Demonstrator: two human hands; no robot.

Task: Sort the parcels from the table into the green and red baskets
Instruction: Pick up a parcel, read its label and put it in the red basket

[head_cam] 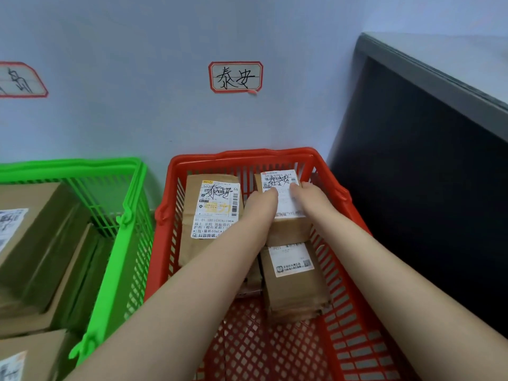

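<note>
Both my hands reach into the red basket (242,158) on the floor. My left hand (261,200) and my right hand (305,192) grip a small brown parcel (286,229) with a white label from either side, at the basket's far right. It rests on top of another brown parcel (294,287). A taller labelled parcel (204,210) leans at the basket's far left. The green basket (129,215) to the left holds several brown parcels (35,243).
A handwritten red-bordered label (235,77) is stuck to the pale wall above the red basket, and another label (20,79) hangs above the green one. A dark table side (426,188) rises close to the right of the red basket.
</note>
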